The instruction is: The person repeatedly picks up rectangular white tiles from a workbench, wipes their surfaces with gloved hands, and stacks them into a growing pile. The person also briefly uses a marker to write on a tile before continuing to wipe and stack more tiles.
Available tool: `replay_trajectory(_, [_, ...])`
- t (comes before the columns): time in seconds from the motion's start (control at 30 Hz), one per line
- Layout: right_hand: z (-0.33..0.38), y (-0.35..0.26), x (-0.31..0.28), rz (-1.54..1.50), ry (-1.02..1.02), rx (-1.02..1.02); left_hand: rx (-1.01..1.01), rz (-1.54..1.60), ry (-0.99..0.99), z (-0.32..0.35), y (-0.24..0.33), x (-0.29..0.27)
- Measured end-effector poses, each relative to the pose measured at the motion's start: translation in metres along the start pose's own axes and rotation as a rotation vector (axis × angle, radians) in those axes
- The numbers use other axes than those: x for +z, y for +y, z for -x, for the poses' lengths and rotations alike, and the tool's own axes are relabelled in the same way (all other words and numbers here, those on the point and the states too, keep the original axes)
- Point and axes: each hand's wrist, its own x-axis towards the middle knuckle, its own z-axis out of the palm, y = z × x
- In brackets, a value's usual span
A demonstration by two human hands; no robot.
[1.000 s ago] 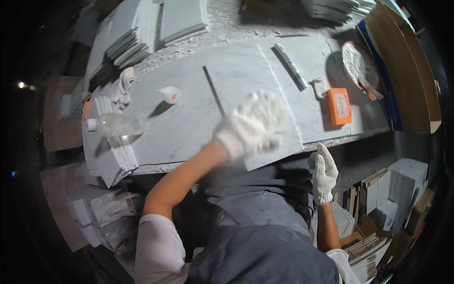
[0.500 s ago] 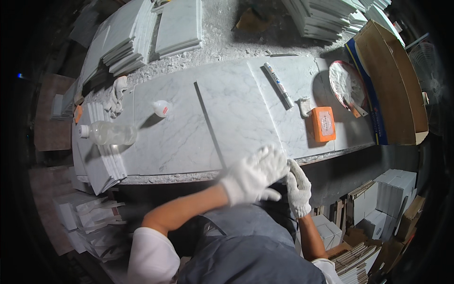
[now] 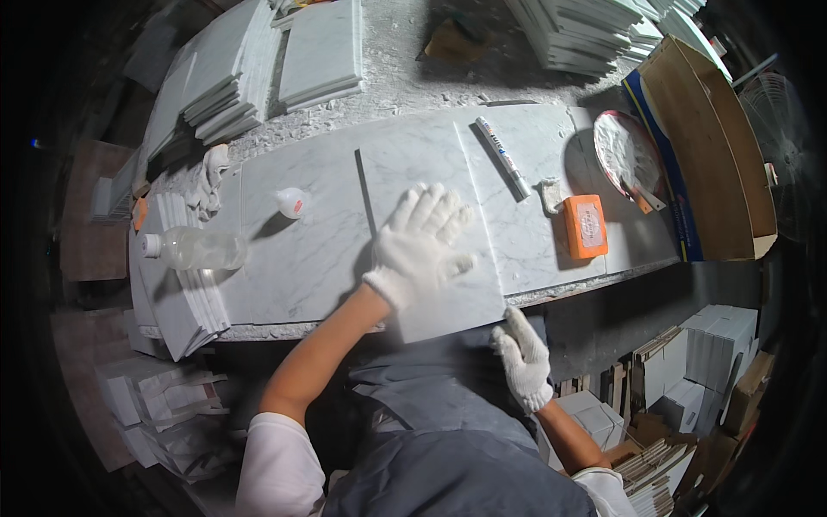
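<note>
A white marble tile (image 3: 435, 308) with grey veins lies on the bench, its near end reaching past the front edge. My left hand (image 3: 420, 246), in a white knit glove, rests flat on it, fingers spread and holding nothing. Just off the tile's near right corner is my right hand (image 3: 523, 355), gloved too. Its thumb stands apart from the fingers, and I see nothing in it; whether the fingertips touch the corner I cannot tell. To the right of the tile lie a paint marker (image 3: 504, 159) and an orange block (image 3: 587, 227) with a pale label.
Left of the tile are a small white squeeze bottle (image 3: 290, 203) and a clear bottle (image 3: 202, 248) lying on stacked tile strips. At right sit a round dish of white paste (image 3: 626, 155) and an open cardboard box (image 3: 711, 155). Tile stacks (image 3: 323, 52) stand behind.
My left hand has moved forward from the bench's front edge onto the tile and spread flat. My right hand has come away from it, slightly down and left. The tile's near end now shows.
</note>
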Motion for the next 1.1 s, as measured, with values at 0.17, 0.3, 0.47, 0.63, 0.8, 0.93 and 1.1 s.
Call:
replay_trajectory(0.17, [0.02,-0.013,0.013,-0.032,-0.134,0.061,0.003,0.011,0.267,-0.029,-0.014,0.013])
replay_trajectory(0.3, [0.009,-0.024,-0.006,0.24,-0.291,-0.05,0.034,0.025,0.244,-0.018,-0.005,0.014])
replay_trajectory(0.47, [-0.017,-0.031,-0.024,0.138,0.053,-0.143,0.074,0.069,0.357,0.023,0.02,-0.01])
replay_trajectory(0.63, [-0.06,-0.054,-0.045,0.489,0.238,-0.443,-0.013,0.386,0.23,0.068,0.036,-0.026])
replay_trajectory(0.8, [-0.109,-0.092,-0.053,1.087,0.445,-0.582,-0.043,0.398,0.316,0.082,0.04,-0.015])
replay_trajectory(0.93, [-0.147,-0.106,-0.054,1.347,0.41,-0.631,-0.055,0.398,0.284,0.082,0.045,-0.01])
replay_trajectory(1.1, [-0.165,-0.101,-0.051,1.374,0.382,-0.599,-0.045,0.391,0.222,0.074,0.048,-0.013])
